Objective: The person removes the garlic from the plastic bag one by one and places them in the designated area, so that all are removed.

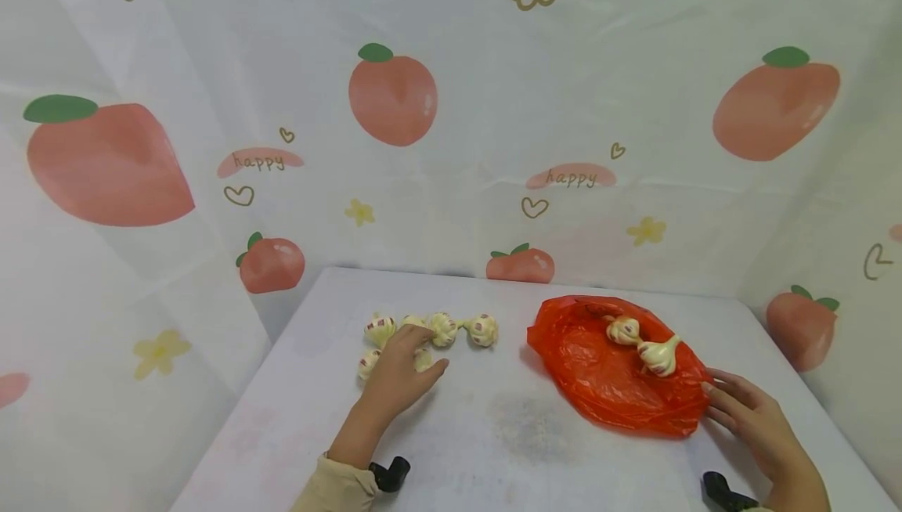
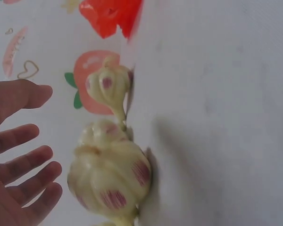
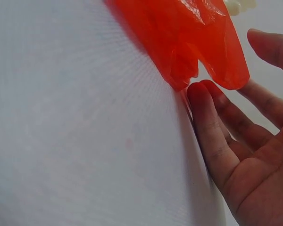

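Several white garlic bulbs (image 1: 482,330) with purple streaks sit in a cluster left of the table's middle. My left hand (image 1: 400,375) is over the cluster, partly hiding some bulbs. In the left wrist view its fingers are spread and only slightly bent, apart from a large garlic bulb (image 2: 111,179). A red plastic bag (image 1: 592,379) lies spread on the right, with two garlic bulbs (image 1: 658,356) on it. At the bag's right edge is my right hand (image 1: 757,418). Its fingers (image 3: 207,122) look extended, with the tips against or just under the red plastic and the thumb apart.
A white table (image 1: 465,465) carries everything, with a greyish smudge near its middle. Behind and beside it hangs a pale cloth (image 1: 451,207) printed with peaches. Black wrist mounts (image 1: 390,474) sit at both wrists.
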Motion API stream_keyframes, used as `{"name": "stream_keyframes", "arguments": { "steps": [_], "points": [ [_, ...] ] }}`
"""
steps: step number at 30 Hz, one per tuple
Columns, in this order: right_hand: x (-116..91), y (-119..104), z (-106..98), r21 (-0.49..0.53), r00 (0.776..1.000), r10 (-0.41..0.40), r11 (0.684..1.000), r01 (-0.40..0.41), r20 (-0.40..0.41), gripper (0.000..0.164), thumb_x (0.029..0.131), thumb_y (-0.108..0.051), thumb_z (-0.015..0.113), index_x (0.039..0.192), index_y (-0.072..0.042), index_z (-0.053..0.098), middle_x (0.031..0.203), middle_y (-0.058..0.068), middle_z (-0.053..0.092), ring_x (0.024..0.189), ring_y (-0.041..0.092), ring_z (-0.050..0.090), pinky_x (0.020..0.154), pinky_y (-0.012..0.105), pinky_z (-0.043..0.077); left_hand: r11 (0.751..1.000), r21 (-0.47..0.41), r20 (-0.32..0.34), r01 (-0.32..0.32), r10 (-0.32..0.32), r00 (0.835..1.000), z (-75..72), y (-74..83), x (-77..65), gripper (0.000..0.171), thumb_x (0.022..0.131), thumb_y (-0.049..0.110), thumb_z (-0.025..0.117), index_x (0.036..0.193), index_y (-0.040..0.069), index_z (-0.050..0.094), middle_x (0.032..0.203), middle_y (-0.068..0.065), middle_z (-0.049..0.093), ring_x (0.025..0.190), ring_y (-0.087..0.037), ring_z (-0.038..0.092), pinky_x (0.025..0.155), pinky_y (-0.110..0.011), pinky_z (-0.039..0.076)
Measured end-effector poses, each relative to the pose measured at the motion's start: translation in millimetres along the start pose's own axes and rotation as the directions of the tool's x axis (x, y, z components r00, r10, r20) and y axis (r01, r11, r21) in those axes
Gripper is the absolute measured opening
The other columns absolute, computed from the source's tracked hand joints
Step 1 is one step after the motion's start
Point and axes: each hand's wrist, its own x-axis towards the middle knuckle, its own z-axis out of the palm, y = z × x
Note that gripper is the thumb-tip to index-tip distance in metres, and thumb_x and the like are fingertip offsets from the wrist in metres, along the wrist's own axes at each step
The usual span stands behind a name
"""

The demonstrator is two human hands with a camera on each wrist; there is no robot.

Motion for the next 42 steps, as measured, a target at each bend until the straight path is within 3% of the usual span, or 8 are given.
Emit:
{"name": "stream_keyframes", "arguments": {
  "steps": [9,13,22,28,31,37,42],
  "points": [
    [-0.6,0.6,-0.2,-0.001,1.000,-0.003,1.000,0.003,0.000,0.100,0.104,-0.063,0.054,0.167,0.003,0.013,0.172,0.033,0.015,0.093,-0.019,0.057,0.087,0.022,0.062,0.996,-0.084,0.108,-0.033,0.042,0.993,18.5,36.1,29.7,0.038,0.092,0.025,0.084,0.125,0.009,0.071,0.126,-0.004,0.068,0.125,-0.027,0.065,0.107,-0.047,0.055],
    [-0.3,0.4,0.2,0.001,1.000,-0.014,1.000,0.014,-0.002,0.099,0.104,-0.063,0.054,0.167,0.003,0.014,0.172,0.033,0.016,0.093,-0.019,0.057,0.087,0.021,0.061,0.989,-0.116,0.149,-0.090,0.107,0.983,33.5,51.6,43.7,0.037,0.095,0.025,0.081,0.126,0.008,0.071,0.126,-0.005,0.068,0.124,-0.030,0.065,0.106,-0.046,0.056],
    [0.9,-1.7,1.1,0.012,1.000,-0.023,1.000,0.023,-0.006,0.100,0.103,-0.063,0.055,0.167,0.002,0.015,0.172,0.033,0.017,0.094,-0.020,0.056,0.087,0.020,0.061,0.977,-0.126,0.219,-0.172,0.196,0.956,62.6,86.0,69.8,0.034,0.097,0.027,0.077,0.126,0.011,0.071,0.126,-0.003,0.070,0.120,-0.018,0.065,0.106,-0.035,0.056],
    [-1.8,-0.5,-0.1,0.018,1.000,-0.025,1.000,0.025,-0.004,0.098,0.104,-0.061,0.055,0.166,0.003,0.016,0.171,0.033,0.017,0.093,-0.020,0.057,0.087,0.020,0.061,0.970,-0.175,0.263,-0.170,0.212,0.941,78.4,100.7,82.3,0.036,0.098,0.028,0.077,0.128,0.008,0.070,0.128,-0.007,0.069,0.117,-0.021,0.064,0.103,-0.031,0.056],
    [-2.1,-1.1,-0.7,0.022,1.000,-0.027,0.999,0.027,-0.004,0.098,0.104,-0.061,0.055,0.166,0.003,0.016,0.171,0.033,0.017,0.094,-0.020,0.057,0.087,0.020,0.061,0.969,-0.205,0.298,-0.136,0.195,0.935,86.5,106.4,86.1,0.038,0.099,0.030,0.076,0.130,0.009,0.068,0.130,-0.008,0.068,0.120,-0.025,0.064,0.103,-0.031,0.056],
    [-2.8,-1.3,-0.4,0.010,1.000,-0.027,1.000,0.027,0.001,0.098,0.105,-0.061,0.055,0.166,0.004,0.015,0.171,0.034,0.017,0.094,-0.019,0.057,0.088,0.021,0.061,0.971,-0.230,0.354,-0.069,0.149,0.923,105.4,116.4,90.5,0.041,0.099,0.034,0.075,0.134,0.014,0.067,0.133,0.001,0.065,0.124,-0.019,0.062,0.104,-0.028,0.056],
    [-1.3,-0.6,-0.5,0.001,1.000,-0.015,1.000,0.015,0.003,0.099,0.104,-0.063,0.054,0.166,0.003,0.015,0.171,0.034,0.018,0.096,-0.018,0.058,0.089,0.023,0.062,0.970,-0.219,0.363,-0.102,0.178,0.914,119.8,124.9,98.6,0.039,0.099,0.034,0.075,0.132,0.016,0.067,0.130,0.003,0.066,0.122,-0.015,0.062,0.104,-0.024,0.054]
  ]
}}
